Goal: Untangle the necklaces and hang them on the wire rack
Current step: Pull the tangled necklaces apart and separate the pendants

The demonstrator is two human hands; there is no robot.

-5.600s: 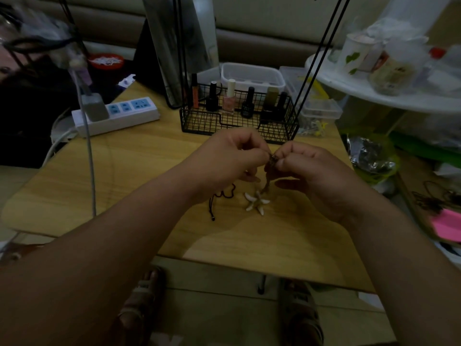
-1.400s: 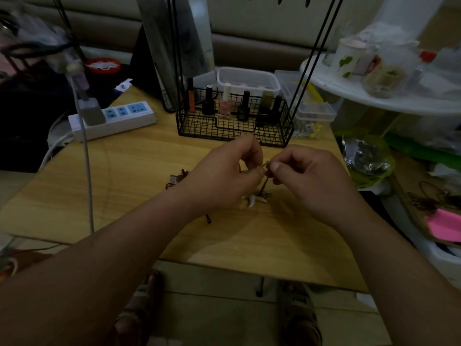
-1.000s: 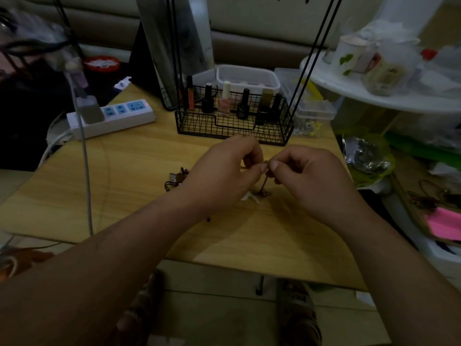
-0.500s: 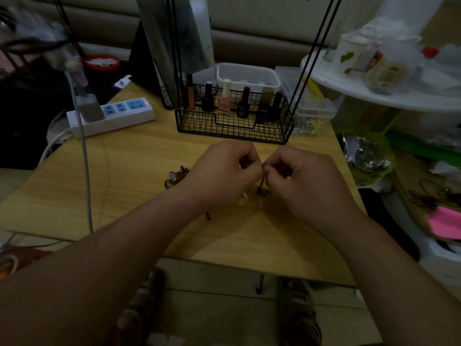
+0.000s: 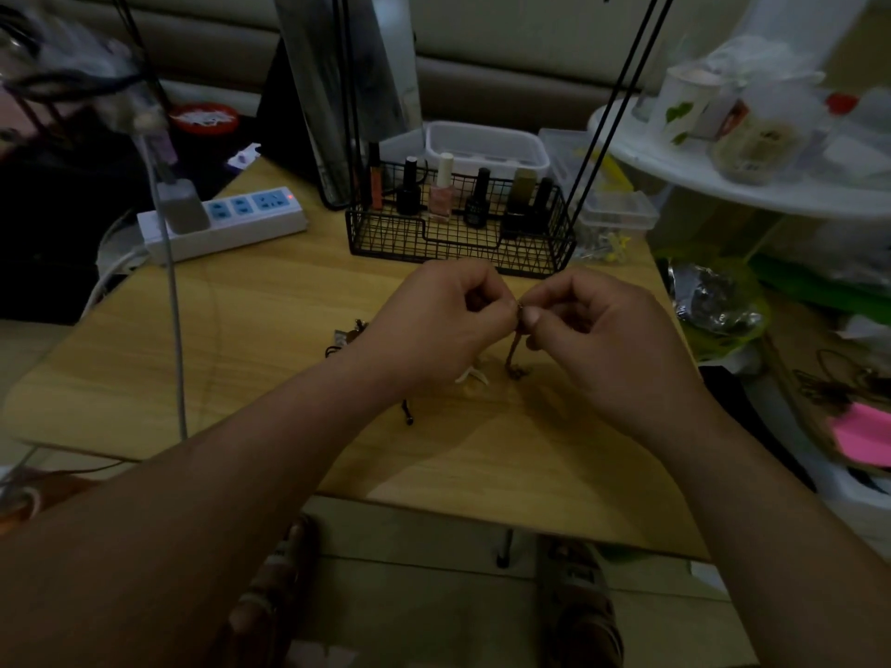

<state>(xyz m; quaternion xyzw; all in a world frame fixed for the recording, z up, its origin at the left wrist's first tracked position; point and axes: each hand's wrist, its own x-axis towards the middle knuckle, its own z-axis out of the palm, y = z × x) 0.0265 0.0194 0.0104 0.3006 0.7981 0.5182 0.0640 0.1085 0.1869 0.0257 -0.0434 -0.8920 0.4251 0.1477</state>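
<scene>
Since half a second ago both hands have risen slightly, baring more cord. One white power strip (image 5: 226, 221) lies far left on the light wooden table (image 5: 241, 330). One dark tangled necklace (image 5: 344, 337) lies on the table just left of the left hand (image 5: 434, 320). Behind, one black wire rack (image 5: 371, 233) holds six small bottles (image 5: 441, 195). Left hand and right hand (image 5: 602, 339), fingers curled, pinch one brown cord necklace (image 5: 515, 349), whose end trails onto the table.

Dim room, wooden table (image 5: 241, 339), sofa (image 5: 506, 84)

Wooden table (image 5: 250, 339), white power strip (image 5: 231, 224), black wire rack basket (image 5: 458, 243), necklaces (image 5: 475, 377) lying mid-table
</scene>
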